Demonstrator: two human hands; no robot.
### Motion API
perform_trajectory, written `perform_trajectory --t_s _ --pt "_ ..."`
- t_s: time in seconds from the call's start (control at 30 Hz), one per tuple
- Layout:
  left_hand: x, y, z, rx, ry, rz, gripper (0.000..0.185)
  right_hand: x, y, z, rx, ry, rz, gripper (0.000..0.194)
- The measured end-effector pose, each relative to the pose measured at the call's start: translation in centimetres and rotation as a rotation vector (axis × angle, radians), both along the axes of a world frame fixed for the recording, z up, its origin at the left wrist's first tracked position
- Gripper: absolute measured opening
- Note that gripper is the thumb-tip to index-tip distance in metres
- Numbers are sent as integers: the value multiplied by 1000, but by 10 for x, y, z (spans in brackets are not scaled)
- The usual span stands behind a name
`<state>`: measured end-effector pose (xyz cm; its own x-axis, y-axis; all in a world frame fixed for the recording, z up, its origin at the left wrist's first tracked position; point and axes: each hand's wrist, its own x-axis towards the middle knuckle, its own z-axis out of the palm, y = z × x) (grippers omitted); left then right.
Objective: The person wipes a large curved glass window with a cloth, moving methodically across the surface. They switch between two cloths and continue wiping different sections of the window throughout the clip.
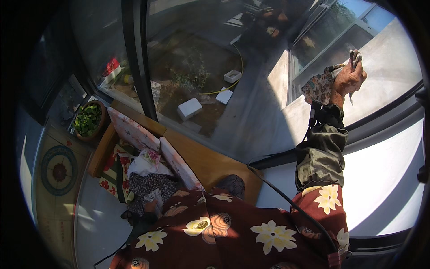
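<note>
My right hand (pixel 349 79) is raised at the upper right, its fingers closed on a crumpled patterned cloth (pixel 317 88) in front of a large glass window pane (pixel 262 101). A part of the cloth sticks up above the fist and the rest hangs to the left. Low at the left, my left hand (pixel 151 205) is partly hidden by the sleeve and shadow, beside a pale crumpled cloth or tissue (pixel 156 198); its grip is unclear. Near it lie a dark speckled fabric (pixel 147 184) and a white cloth with a pink print (pixel 147 163).
A wooden bench (pixel 215 153) runs below the window, with marbled pink cushions (pixel 134 129) leaning on it. A potted green plant (pixel 88 119) stands at the left. A dark shoe (pixel 231 185) rests on the wood. A cable crosses my right sleeve. White boxes (pixel 189 108) lie beyond the glass.
</note>
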<state>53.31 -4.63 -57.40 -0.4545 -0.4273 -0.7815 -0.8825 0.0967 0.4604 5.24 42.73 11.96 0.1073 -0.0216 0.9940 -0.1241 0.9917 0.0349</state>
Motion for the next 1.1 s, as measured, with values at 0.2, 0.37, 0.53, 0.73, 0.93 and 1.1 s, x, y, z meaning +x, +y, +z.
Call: perform_trajectory --t_s 0.2,0.37,0.53,0.73,0.93,1.1 --pt "38 -34 0 -118 38 -222 49 44 -25 -206 320 -316 152 26" --pt "31 -59 24 -101 40 -421 48 46 13 -239 227 -620 197 24" --pt "-16 -58 46 -84 94 -467 47 30 33 -82 334 -407 191 30" --pt "-84 -28 71 -40 220 -512 47 8 79 109 26 109 50 30" --pt "-152 -3 105 -6 339 -568 47 -15 18 218 -619 153 -47 30" --pt "-192 10 128 13 458 -631 47 -44 -152 89 358 26 207 20"
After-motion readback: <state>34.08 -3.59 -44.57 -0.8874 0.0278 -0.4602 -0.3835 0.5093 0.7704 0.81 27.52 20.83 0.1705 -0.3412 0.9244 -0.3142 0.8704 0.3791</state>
